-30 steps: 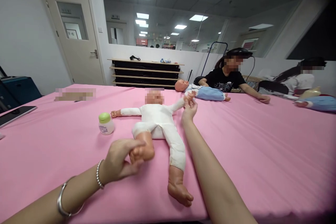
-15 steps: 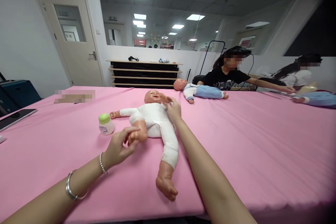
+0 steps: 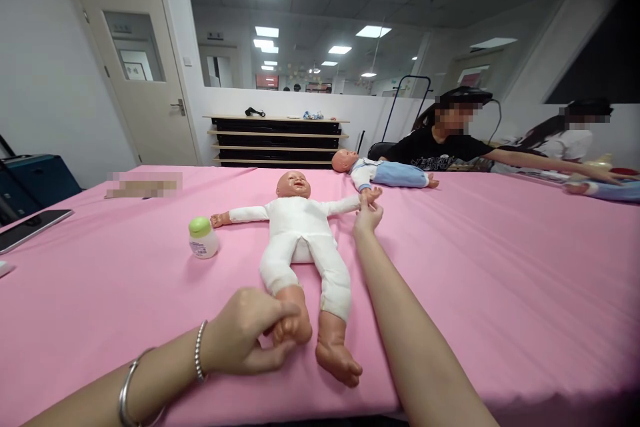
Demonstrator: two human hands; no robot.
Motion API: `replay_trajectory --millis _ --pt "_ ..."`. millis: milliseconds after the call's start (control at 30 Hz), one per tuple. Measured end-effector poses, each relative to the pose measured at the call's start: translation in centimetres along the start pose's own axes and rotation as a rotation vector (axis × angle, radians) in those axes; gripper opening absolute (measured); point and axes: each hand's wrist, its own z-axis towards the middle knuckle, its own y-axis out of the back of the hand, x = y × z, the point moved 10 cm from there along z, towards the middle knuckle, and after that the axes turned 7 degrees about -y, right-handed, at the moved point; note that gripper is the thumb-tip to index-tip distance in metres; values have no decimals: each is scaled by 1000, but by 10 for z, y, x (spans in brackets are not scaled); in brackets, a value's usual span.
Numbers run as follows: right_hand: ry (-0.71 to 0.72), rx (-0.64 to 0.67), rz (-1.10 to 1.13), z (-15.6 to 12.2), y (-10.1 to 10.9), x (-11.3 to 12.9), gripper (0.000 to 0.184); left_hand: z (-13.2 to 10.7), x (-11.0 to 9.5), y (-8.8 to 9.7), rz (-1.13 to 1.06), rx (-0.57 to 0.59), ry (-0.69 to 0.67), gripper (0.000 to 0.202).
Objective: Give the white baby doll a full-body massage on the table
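Since half a second ago, both doll limbs are stretched out straight again. On the pink table (image 3: 500,267), the doll (image 3: 300,233) lies face up at frame centre. Left hand (image 3: 245,337) is wrapped around its foot at lower centre; right hand (image 3: 369,217) pinches its wrist. Pulling harder could slide the doll into the bottle (image 3: 203,237).

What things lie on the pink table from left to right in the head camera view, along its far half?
Tablet → small bottle with green cap → doll in white suit → right hand, holding that doll's hand → doll in blue trousers.
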Motion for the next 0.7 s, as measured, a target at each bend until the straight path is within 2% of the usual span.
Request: replay_trajectory --millis 67,133,200,267,333,400,467,533,600,700 --pt "65 34 -37 -14 -18 19 37 5 4 21 51 -68 8 29" --pt "170 208 -99 -36 -49 39 36 7 16 40 122 -137 66 26" --pt "261 432 -211 -64 -79 48 32 4 41 53 163 -194 195 23" --pt "389 669 -383 -97 -104 49 27 -7 76 54 118 -228 376 23" --pt "540 867 -543 -126 -120 44 24 -21 110 48 -4 -268 534 27" --pt "628 953 -617 -138 -125 39 26 -34 132 42 -120 -325 618 30" --pt "603 886 -581 -129 -121 39 31 -40 138 41 -193 -379 628 31" --pt "480 713 -447 -102 -107 39 33 -41 130 47 -200 -414 592 30" --pt "320 463 -267 -66 -78 33 34 -36 109 56 -127 -415 515 28" --pt "90 108 -46 -19 -22 3 40 -16 58 56 57 -303 289 22"
